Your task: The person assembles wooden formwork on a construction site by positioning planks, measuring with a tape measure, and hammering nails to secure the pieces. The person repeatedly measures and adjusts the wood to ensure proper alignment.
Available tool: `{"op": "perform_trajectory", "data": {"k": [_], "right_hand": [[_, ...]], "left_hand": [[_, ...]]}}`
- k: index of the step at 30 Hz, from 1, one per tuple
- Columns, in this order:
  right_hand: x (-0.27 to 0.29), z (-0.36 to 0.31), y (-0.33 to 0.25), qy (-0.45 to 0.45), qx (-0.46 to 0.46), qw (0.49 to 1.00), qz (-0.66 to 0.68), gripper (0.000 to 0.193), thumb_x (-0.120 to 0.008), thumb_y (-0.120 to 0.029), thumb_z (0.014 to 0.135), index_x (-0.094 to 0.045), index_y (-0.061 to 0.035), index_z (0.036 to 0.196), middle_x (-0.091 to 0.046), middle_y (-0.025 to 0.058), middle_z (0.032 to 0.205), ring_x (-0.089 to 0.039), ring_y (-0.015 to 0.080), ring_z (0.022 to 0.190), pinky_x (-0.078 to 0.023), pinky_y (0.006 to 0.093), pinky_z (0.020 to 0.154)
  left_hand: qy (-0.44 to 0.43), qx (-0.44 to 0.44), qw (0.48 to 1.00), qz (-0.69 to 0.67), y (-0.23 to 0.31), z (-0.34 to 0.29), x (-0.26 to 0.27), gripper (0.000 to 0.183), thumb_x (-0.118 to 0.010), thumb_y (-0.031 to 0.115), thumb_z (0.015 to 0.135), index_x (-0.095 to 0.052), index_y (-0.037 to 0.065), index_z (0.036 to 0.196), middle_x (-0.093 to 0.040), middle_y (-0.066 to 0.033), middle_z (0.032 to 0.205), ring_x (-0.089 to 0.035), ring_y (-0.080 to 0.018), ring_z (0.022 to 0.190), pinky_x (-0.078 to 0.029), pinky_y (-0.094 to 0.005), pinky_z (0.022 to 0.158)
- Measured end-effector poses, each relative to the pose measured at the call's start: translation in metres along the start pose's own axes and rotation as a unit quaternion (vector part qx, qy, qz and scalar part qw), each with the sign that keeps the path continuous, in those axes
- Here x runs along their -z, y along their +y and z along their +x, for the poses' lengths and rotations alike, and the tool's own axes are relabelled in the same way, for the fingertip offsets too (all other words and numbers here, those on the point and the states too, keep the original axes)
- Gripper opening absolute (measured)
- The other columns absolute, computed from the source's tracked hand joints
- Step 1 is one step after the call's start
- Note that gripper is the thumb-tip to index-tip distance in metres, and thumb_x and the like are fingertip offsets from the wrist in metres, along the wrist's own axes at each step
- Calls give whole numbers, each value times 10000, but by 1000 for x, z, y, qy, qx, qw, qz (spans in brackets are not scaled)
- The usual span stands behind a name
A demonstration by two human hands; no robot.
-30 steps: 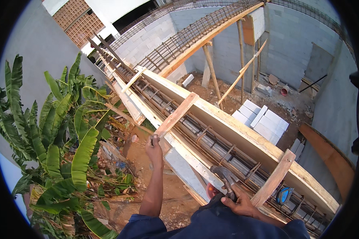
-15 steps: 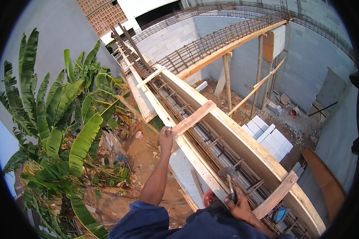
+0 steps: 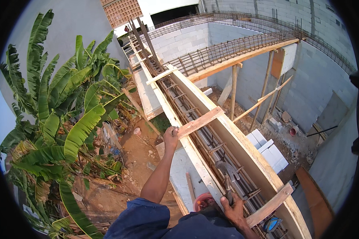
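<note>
My right hand (image 3: 233,210) is wrapped round the handle of a claw hammer (image 3: 227,172). The hammer's head points away from me over the steel bars of a long plank formwork. At the near left end of a short wooden crosspiece (image 3: 200,122), my left hand (image 3: 171,138) is closed in a pinch against the left form board (image 3: 189,155). Whatever its fingers hold is too small to make out. The crosspiece spans from the left board to the right form board (image 3: 251,149). Between the boards runs a rebar cage (image 3: 215,149).
A second crosspiece (image 3: 270,204) and a blue tape measure (image 3: 272,224) are by my right forearm. A red bucket (image 3: 203,201) stands left of the formwork. Banana plants (image 3: 64,119) grow below left. White blocks (image 3: 267,149) lie below right, near wooden props (image 3: 233,91).
The view has shifted, so the formwork sits a little differently. My left hand stays at the crosspiece's end. The hammer remains in my right hand, its head turned slightly.
</note>
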State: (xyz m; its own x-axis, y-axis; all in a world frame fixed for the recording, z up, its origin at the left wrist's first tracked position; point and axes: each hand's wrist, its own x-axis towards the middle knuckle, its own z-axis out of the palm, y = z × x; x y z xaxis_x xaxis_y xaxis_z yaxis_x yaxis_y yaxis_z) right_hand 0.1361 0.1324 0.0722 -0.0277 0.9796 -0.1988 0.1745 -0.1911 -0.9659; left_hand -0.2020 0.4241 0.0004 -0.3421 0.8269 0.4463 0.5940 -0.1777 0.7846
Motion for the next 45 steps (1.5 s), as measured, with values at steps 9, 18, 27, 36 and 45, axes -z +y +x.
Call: {"op": "perform_trajectory", "data": {"k": [9, 18, 27, 36, 45], "right_hand": [[10, 17, -16, -6, 23, 999, -43, 372, -662, -242, 904, -611, 55, 1123, -673, 181, 889, -616, 217, 824, -493, 357, 762], [16, 65, -62, -63, 87, 985, -134, 390, -555, -261, 971, -571, 50, 1204, -662, 261, 917, -651, 286, 876, -492, 372, 805], [-49, 151, -124, -107, 183, 959, -190, 439, -492, -267, 991, -479, 23, 1322, -631, 363, 923, -633, 503, 918, -473, 527, 819], [-89, 198, -146, -136, 186, 919, -319, 415, -474, -217, 990, -484, -7, 1348, -620, 359, 1049, -600, 510, 1006, -466, 532, 862], [-96, 210, -140, -138, 188, 911, -339, 372, -467, -249, 986, -513, 45, 1209, -630, 362, 881, -600, 538, 899, -461, 579, 823]], "left_hand": [[-49, 11, 999, -7, 4, 3, 11, 216, -596, 211, 895, -630, -2, 885, -631, -169, 852, -619, -331, 823, -471, -401, 771], [-52, 46, 993, -94, 3, 6, 12, 216, -589, 177, 936, -654, -17, 866, -640, -115, 800, -592, -221, 785, -452, -364, 765], [-39, 23, 999, 18, 17, 3, 7, 233, -627, 214, 931, -708, 1, 980, -648, -193, 974, -621, -365, 914, -471, -441, 821], [-36, 13, 998, 55, 20, 0, 4, 241, -666, 223, 906, -704, -4, 974, -644, -197, 939, -630, -376, 900, -479, -426, 799], [-10, -20, 999, 44, 14, -1, 1, 224, -666, 197, 894, -694, -19, 946, -633, -213, 918, -617, -414, 869, -475, -459, 769]]}}
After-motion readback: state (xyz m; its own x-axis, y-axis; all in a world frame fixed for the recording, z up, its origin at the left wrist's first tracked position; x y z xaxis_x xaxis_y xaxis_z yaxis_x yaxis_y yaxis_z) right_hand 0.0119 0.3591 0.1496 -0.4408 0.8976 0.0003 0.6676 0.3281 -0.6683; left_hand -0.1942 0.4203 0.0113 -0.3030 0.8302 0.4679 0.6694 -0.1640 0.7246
